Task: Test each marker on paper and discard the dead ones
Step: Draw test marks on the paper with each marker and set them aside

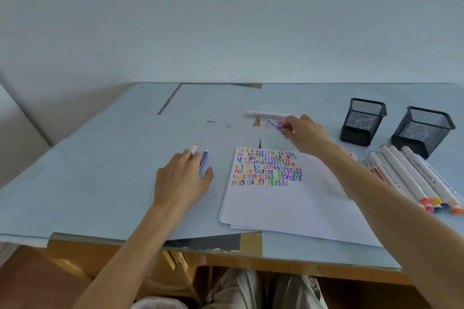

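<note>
A stack of white paper (288,206) lies on the table, its top part covered with rows of coloured zigzag test marks (267,167). My right hand (305,134) reaches beyond the paper and pinches thin markers, one blue and one pink (276,125), near a white marker (266,114) lying flat. My left hand (182,179) rests on the table left of the paper, over an orange-tipped white marker (193,148) and a thin blue marker (204,158). A row of several white markers with coloured caps (411,178) lies at the right.
Two black mesh pen holders (362,120) (423,130) stand at the back right. A small brown scrap (256,122) lies by the white marker. The table's front edge (226,248) is close to me, with my knees below it.
</note>
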